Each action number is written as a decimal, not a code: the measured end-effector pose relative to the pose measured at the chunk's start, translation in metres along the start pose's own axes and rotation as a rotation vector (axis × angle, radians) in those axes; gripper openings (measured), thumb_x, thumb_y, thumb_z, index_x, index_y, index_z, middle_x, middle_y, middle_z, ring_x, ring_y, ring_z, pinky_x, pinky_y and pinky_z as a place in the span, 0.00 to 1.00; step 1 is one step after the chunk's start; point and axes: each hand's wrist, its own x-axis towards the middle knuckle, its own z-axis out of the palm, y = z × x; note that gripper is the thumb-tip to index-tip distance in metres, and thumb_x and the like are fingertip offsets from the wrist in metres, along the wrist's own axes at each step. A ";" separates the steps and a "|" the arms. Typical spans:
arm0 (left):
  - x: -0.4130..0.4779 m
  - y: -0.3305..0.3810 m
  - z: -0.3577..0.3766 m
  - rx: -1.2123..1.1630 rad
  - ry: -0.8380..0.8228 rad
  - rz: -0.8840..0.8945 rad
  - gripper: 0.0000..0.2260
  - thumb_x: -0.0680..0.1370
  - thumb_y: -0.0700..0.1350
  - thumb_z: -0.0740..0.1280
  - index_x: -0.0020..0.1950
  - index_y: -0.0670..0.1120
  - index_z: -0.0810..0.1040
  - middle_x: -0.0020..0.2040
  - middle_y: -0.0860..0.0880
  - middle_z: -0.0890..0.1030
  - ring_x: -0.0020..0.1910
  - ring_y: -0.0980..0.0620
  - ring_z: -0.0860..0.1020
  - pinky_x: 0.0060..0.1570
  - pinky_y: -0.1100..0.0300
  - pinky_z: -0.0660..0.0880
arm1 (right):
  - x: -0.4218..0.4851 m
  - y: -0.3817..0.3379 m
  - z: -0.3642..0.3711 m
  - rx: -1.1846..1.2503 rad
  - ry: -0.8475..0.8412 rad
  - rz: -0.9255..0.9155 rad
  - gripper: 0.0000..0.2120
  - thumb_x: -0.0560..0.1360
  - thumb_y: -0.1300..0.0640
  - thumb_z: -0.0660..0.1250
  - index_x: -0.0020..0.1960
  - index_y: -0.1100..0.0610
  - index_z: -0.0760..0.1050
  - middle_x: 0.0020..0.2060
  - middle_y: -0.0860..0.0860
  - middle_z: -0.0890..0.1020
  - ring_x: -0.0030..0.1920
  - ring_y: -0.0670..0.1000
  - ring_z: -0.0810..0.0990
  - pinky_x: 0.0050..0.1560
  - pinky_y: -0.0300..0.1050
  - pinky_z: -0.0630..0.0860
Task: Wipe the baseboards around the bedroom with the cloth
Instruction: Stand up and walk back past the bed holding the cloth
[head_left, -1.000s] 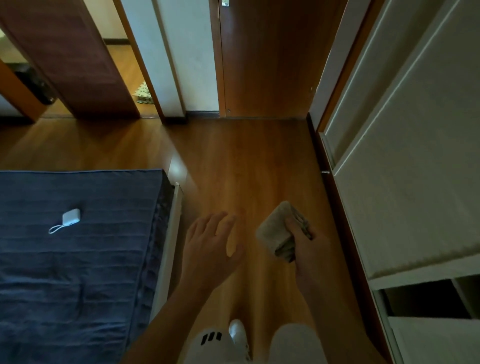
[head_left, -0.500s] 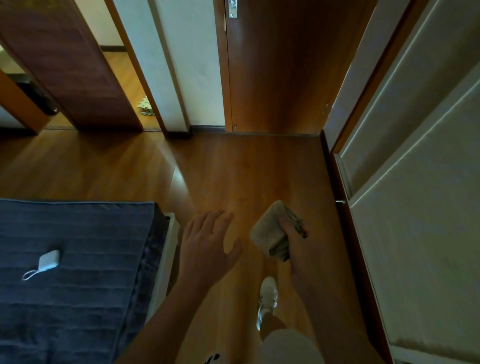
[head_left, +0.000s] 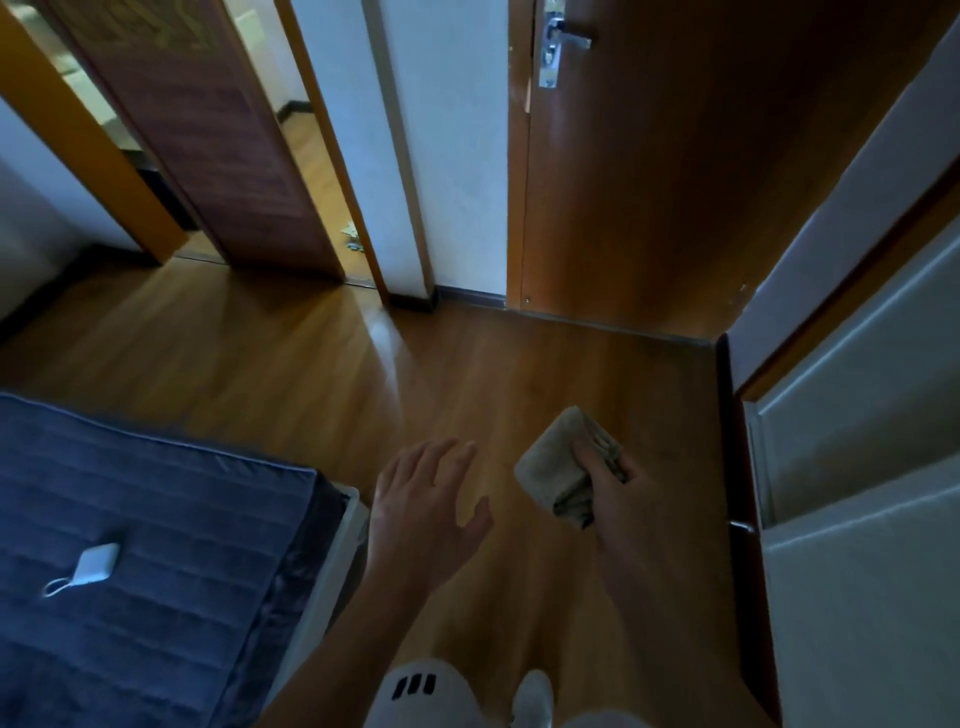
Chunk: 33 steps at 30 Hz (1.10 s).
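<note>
A folded beige cloth (head_left: 558, 467) is gripped in my right hand (head_left: 615, 499), held in the air above the wooden floor. My left hand (head_left: 421, 509) hovers beside it with fingers spread and holds nothing. A dark baseboard (head_left: 470, 297) runs along the foot of the white wall ahead, between the open doorway and the closed wooden door (head_left: 675, 171). Another dark baseboard strip (head_left: 723, 358) stands at the right corner, by the wardrobe.
A bed with a blue cover (head_left: 145, 561) fills the lower left; a small white device with a cord (head_left: 93, 564) lies on it. White wardrobe doors (head_left: 862, 467) line the right side. An open doorway (head_left: 317, 171) is at the back left. My white shoes show at the bottom.
I have walked forward along the gap between bed and wardrobe. The door and its handle came into view. Both hands kept their pose, cloth still held.
</note>
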 end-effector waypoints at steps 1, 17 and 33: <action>0.010 -0.003 0.000 0.003 -0.001 -0.014 0.25 0.75 0.60 0.64 0.69 0.51 0.77 0.66 0.51 0.78 0.65 0.47 0.76 0.62 0.44 0.75 | 0.009 -0.003 0.006 -0.013 -0.004 0.009 0.20 0.64 0.35 0.78 0.50 0.46 0.84 0.47 0.48 0.87 0.48 0.52 0.87 0.50 0.61 0.84; 0.208 -0.149 0.021 0.040 -0.019 -0.149 0.27 0.75 0.62 0.64 0.72 0.54 0.73 0.68 0.53 0.75 0.68 0.50 0.72 0.62 0.45 0.74 | 0.174 -0.072 0.207 0.011 -0.078 0.014 0.09 0.76 0.55 0.73 0.56 0.55 0.81 0.47 0.50 0.85 0.46 0.51 0.85 0.39 0.44 0.81; 0.376 -0.319 0.027 0.051 -0.022 -0.273 0.27 0.76 0.62 0.61 0.72 0.53 0.73 0.68 0.53 0.75 0.66 0.49 0.73 0.61 0.47 0.75 | 0.329 -0.100 0.422 -0.073 -0.171 0.056 0.09 0.73 0.54 0.76 0.52 0.52 0.82 0.47 0.52 0.86 0.49 0.54 0.85 0.46 0.51 0.83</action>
